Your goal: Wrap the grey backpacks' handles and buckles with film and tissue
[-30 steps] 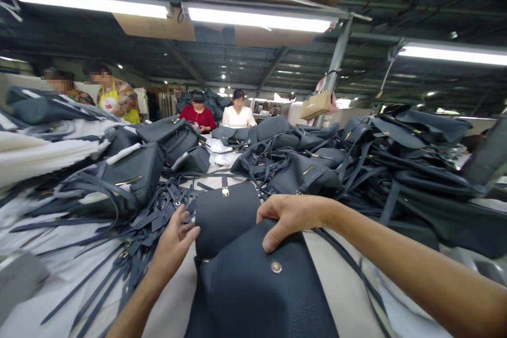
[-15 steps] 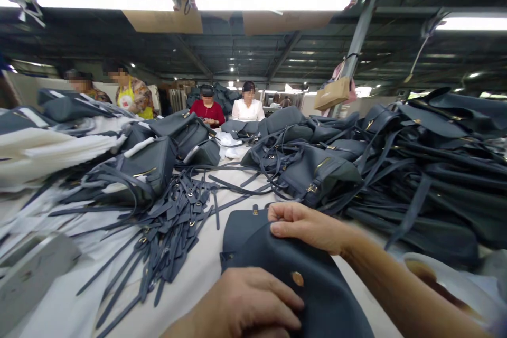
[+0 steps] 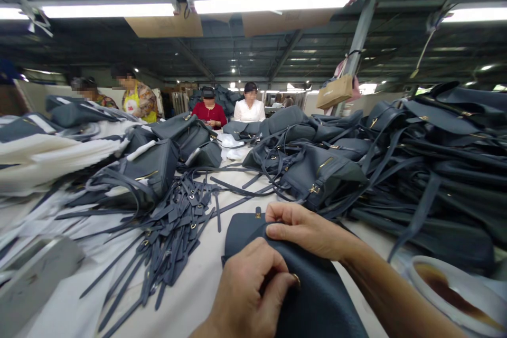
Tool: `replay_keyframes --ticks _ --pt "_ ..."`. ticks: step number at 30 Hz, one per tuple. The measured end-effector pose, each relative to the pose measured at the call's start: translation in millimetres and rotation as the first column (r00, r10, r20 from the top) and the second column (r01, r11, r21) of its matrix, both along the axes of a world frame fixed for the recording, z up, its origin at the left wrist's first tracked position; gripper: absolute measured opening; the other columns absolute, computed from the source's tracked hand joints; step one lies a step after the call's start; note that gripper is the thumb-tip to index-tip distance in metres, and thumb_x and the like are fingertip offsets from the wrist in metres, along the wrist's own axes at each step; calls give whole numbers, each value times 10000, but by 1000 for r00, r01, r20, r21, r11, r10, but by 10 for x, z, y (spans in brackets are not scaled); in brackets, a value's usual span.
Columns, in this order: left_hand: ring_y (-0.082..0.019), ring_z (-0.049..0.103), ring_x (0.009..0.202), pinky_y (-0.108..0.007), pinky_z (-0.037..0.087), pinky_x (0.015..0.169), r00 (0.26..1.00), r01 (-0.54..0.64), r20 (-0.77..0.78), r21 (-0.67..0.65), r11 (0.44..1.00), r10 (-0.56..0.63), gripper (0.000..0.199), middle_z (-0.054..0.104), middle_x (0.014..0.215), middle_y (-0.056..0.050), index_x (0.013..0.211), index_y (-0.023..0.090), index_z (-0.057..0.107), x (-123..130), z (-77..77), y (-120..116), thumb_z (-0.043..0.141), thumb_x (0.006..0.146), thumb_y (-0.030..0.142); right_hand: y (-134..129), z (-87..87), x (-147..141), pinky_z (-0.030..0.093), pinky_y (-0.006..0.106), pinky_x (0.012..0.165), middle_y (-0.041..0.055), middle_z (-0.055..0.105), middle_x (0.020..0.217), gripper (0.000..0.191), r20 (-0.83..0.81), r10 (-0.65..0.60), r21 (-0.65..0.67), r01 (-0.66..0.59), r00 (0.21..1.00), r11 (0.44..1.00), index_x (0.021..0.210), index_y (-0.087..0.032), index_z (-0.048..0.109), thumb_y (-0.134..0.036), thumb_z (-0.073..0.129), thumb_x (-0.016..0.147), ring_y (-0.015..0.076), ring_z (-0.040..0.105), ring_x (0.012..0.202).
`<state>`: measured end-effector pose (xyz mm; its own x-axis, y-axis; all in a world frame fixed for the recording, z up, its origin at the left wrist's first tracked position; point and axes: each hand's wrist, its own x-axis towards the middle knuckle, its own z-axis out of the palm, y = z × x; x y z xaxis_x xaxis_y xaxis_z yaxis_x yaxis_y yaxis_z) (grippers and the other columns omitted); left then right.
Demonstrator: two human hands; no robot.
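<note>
A dark blue-grey leather bag (image 3: 317,285) lies on the pale table in front of me, its flap with a small gold fitting (image 3: 258,215) toward the back. My right hand (image 3: 301,227) pinches the bag's upper edge between thumb and fingers. Nearer to me, my left hand (image 3: 253,285) has thumb and forefinger closed at the round gold-coloured metal piece (image 3: 296,280) on the bag's front. Part of that piece is hidden by the fingertips.
Dark straps (image 3: 174,222) lie in a heap to the left. Bags (image 3: 443,179) are piled at the right, beside a white bowl (image 3: 455,296) with brown stuff. A grey block (image 3: 43,280) sits front left. Several people are beyond the table.
My left hand has risen from lying loosely over the bag's front, its fingers curling into a pinch at the metal piece. My right hand keeps its hold on the bag.
</note>
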<state>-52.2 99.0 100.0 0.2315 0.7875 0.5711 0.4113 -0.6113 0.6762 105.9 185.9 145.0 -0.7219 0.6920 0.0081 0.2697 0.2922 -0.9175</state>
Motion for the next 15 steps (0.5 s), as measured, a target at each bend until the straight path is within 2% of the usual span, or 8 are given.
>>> replay_keyframes --ticks 2,4,7,8,10,12,13,15 --pt "-142 515 625 -244 366 568 998 43 -49 172 984 -35 170 553 684 -17 716 202 498 20 0 -17 491 879 156 -10 4 12 301 245 569 -60 443 677 271 11 -6 18 5 1000 1000 793 -193 481 -431 607 824 108 363 614" --pt "-137 508 594 -241 359 534 958 257 -184 219 941 -219 245 550 677 -20 711 211 480 -9 77 -67 402 942 187 -15 0 29 307 243 571 -57 444 680 256 22 -10 31 10 1000 999 783 -195 480 -417 602 825 111 372 619" --pt "-123 515 557 -223 383 525 767 512 -428 -44 858 -479 404 550 634 -2 632 220 466 -201 244 -106 311 1003 249 -34 -7 59 323 240 578 -51 457 682 227 52 -37 72 34 998 997 773 -197 493 -391 594 838 118 399 631" --pt "-134 539 589 -230 408 567 774 413 -485 -100 905 -406 416 563 636 -4 616 218 477 -302 273 -80 327 1001 259 -55 -1 64 334 239 586 -48 471 689 213 55 -59 102 54 997 993 772 -198 506 -377 598 840 121 415 640" --pt "-197 595 739 -299 451 719 825 -58 -563 -7 998 44 340 628 740 -46 681 209 563 -524 255 50 381 967 225 -134 28 57 359 236 619 -41 509 703 174 66 -119 207 103 991 973 761 -200 537 -331 617 843 130 461 673" --pt "-276 585 1042 -430 385 969 733 -461 -530 72 884 426 300 660 1015 -130 913 175 646 -723 155 269 363 886 79 -260 59 20 377 226 660 -40 558 718 133 70 -169 386 130 983 913 751 -205 565 -263 630 852 129 514 702" --pt "-300 505 1208 -465 309 1055 728 -546 -479 26 837 490 340 614 1199 -164 1061 157 633 -796 91 397 376 857 66 -331 58 -10 380 219 664 -40 583 723 136 73 -169 494 111 983 862 744 -207 571 -235 623 867 125 536 704" --pt "-309 414 1322 -455 248 1110 820 -511 -400 -188 839 410 358 524 1370 -183 1183 141 588 -868 -27 650 425 865 161 -462 -13 -84 361 214 591 -39 612 702 212 55 -98 729 27 994 684 711 -210 567 -245 576 920 109 543 639"
